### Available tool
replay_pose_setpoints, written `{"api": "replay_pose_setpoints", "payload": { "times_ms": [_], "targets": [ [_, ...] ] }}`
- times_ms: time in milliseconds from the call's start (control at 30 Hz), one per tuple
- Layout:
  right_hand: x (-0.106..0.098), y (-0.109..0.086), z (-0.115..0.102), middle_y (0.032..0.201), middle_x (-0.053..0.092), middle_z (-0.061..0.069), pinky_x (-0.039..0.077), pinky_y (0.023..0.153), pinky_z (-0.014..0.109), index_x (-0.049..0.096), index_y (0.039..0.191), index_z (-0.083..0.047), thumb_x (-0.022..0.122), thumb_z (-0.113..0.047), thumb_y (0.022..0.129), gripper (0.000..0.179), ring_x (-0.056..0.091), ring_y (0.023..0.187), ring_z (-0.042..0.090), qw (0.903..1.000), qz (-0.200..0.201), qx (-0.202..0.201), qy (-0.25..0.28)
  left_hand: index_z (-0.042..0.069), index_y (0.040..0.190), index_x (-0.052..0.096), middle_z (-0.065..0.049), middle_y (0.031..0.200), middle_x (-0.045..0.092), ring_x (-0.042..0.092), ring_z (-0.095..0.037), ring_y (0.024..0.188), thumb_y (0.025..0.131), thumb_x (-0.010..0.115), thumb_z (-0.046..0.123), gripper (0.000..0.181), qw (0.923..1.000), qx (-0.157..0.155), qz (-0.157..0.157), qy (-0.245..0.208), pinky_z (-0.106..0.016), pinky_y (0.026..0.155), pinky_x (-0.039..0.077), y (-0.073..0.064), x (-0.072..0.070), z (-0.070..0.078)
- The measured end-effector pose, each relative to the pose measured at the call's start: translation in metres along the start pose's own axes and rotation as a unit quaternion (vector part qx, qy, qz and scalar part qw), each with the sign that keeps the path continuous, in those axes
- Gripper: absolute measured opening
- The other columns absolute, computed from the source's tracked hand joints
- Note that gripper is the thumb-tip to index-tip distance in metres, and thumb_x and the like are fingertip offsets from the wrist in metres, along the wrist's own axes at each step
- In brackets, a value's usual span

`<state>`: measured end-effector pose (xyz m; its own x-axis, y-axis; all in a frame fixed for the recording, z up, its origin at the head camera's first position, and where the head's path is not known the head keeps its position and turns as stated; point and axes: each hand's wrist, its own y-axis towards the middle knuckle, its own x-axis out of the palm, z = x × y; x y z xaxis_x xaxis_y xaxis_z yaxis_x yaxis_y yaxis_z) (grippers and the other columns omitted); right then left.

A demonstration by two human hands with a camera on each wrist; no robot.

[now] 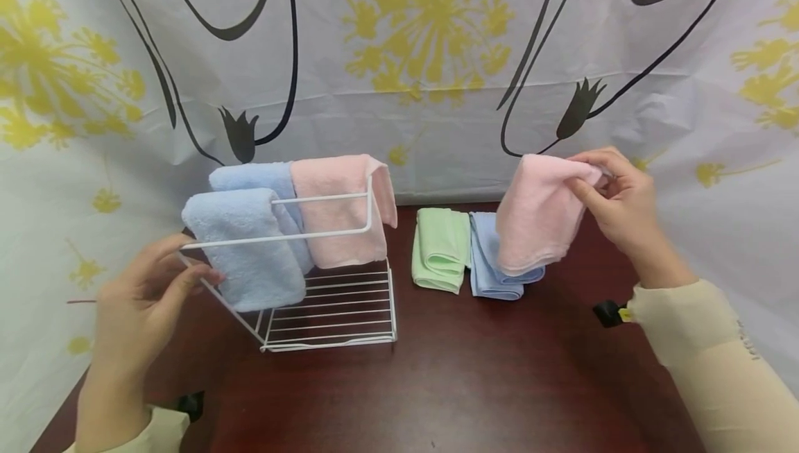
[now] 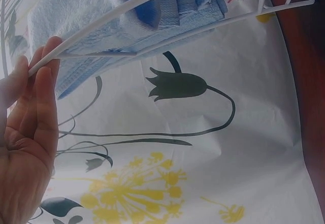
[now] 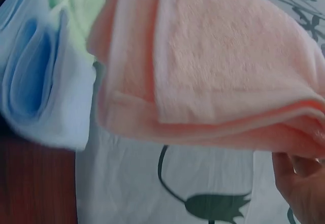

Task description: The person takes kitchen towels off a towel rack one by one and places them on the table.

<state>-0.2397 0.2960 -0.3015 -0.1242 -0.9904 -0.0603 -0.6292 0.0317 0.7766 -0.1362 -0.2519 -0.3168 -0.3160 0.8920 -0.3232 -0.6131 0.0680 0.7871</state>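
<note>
Right hand (image 1: pixel 624 207) pinching a pink towel (image 1: pixel 539 214), left hand (image 1: pixel 140 300) pinching a rack (image 1: pixel 337 234).
The right thumb and fingers close on the pink towel's end; the rest hangs loose, overlapping a folded blue towel (image 1: pixel 483 266) in the head view, with a green towel (image 1: pixel 440 252) just beside that on the table (image 1: pixel 468 383). The left thumb and fingers close on the rack's top wire near its corner, beside a draped blue towel (image 1: pixel 256 252); behind hang another blue towel (image 1: pixel 246 177) and a second pink towel (image 1: pixel 337 214).

Flower-printed sheeting (image 1: pixel 437 120) around a dark table (image 1: pixel 462 370) makes a homelike, screened-off nook.
</note>
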Motion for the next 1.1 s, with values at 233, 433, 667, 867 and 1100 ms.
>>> {"api": "replay_pose_setpoints", "payload": {
  "times_ms": [233, 433, 667, 867, 1100],
  "targets": [
    [-0.031, -0.002, -0.002, 0.092, 0.068, -0.005, 0.041, 0.054, 0.011, 0.064, 0.108, 0.019, 0.063, 0.025, 0.078, 0.03, 0.052, 0.066, 0.005, 0.9945, -0.061, 0.03, -0.08, -0.016, 0.112, 0.06, 0.017, 0.084, 0.071, 0.069, 0.003, 0.075, 0.079, 0.068, -0.022, 0.034, 0.9999, 0.005, 0.002, 0.016, -0.006, 0.075, 0.052, 0.0, 0.0, 0.0],
    [-0.056, -0.007, -0.012, 0.086, 0.068, -0.015, 0.039, 0.046, 0.018, 0.071, 0.111, -0.001, 0.064, 0.018, 0.084, 0.034, 0.051, 0.056, 0.002, 0.9748, -0.114, 0.126, -0.144, -0.016, 0.111, 0.06, 0.017, 0.084, 0.072, 0.069, 0.004, 0.075, 0.08, 0.068, -0.02, 0.032, 0.9998, 0.014, 0.005, 0.014, -0.006, 0.073, 0.051, 0.001, 0.002, -0.001],
    [-0.07, -0.02, -0.004, 0.089, 0.067, -0.022, 0.047, 0.049, 0.02, 0.071, 0.113, -0.016, 0.069, 0.001, 0.089, 0.029, 0.058, 0.056, 0.004, 0.9333, -0.158, 0.232, -0.225, -0.016, 0.112, 0.061, 0.018, 0.084, 0.071, 0.068, 0.005, 0.075, 0.08, 0.069, -0.018, 0.033, 0.9994, 0.018, 0.01, 0.027, -0.005, 0.074, 0.05, 0.001, 0.001, -0.001],
    [-0.073, -0.029, 0.022, 0.091, 0.066, -0.02, 0.049, 0.052, 0.021, 0.069, 0.114, -0.013, 0.07, -0.002, 0.09, 0.026, 0.059, 0.059, 0.006, 0.9267, -0.193, 0.244, -0.211, -0.015, 0.113, 0.062, 0.018, 0.085, 0.07, 0.068, 0.005, 0.076, 0.08, 0.069, -0.018, 0.034, 0.9993, 0.017, 0.008, 0.033, -0.006, 0.074, 0.051, 0.001, 0.002, -0.001],
    [-0.073, -0.029, 0.052, 0.072, 0.061, -0.014, 0.046, 0.05, 0.021, 0.069, 0.114, -0.013, 0.071, -0.009, 0.091, 0.023, 0.054, 0.058, 0.004, 0.9243, -0.177, 0.247, -0.231, -0.016, 0.113, 0.061, 0.019, 0.085, 0.07, 0.068, 0.005, 0.076, 0.081, 0.069, -0.017, 0.032, 0.9993, 0.021, 0.009, 0.029, -0.006, 0.075, 0.051, 0.001, 0.002, 0.0]
  ]
}}
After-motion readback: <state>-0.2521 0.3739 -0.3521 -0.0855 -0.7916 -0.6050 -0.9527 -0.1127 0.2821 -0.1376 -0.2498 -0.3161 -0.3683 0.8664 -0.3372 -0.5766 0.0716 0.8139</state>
